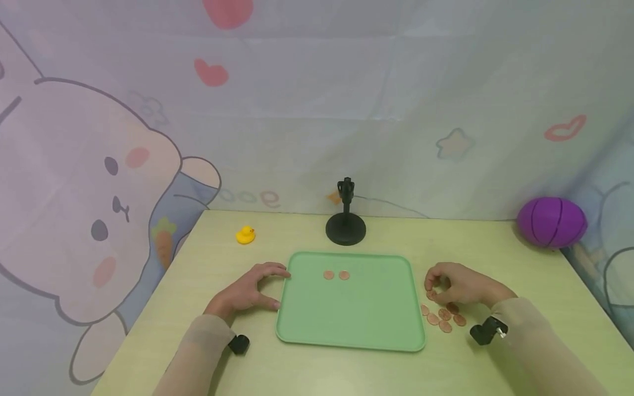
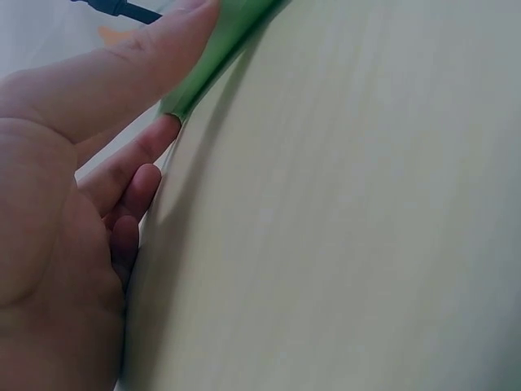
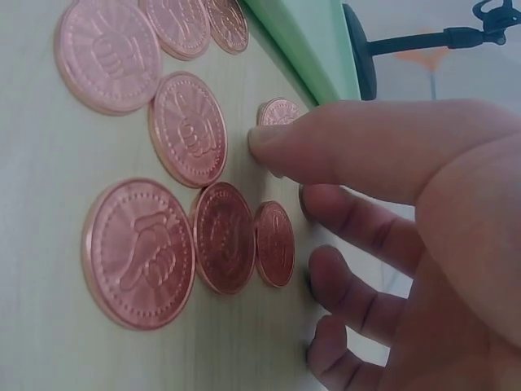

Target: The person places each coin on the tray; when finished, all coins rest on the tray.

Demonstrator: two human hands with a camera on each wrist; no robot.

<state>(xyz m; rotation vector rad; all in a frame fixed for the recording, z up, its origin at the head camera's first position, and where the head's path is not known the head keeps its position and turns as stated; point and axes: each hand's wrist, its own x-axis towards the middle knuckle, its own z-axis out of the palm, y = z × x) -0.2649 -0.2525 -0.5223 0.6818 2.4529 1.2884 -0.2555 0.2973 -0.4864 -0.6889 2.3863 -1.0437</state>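
A light green tray [image 1: 351, 327] lies on the table, with two copper coins [image 1: 336, 275] near its far edge. My left hand [image 1: 250, 290] rests at the tray's left side, thumb and index finger spread along the rim. In the left wrist view, the fingertips of the left hand [image 2: 98, 163] meet the green rim. Right of the tray, my right hand [image 1: 458, 283] has curled fingers and pinches a copper coin [image 1: 430, 295] at thumb and fingertip. The thumb partly covers that coin [image 3: 278, 112] in the right wrist view. Several more coins [image 3: 140, 252], some stamped with a thumbs-up, lie close by.
A black stand [image 1: 345, 228] with a round base is behind the tray. A yellow rubber duck [image 1: 245, 235] sits at the back left, and a purple ball [image 1: 552, 223] at the back right corner. Behind the table [image 1: 356, 374] hangs a printed curtain.
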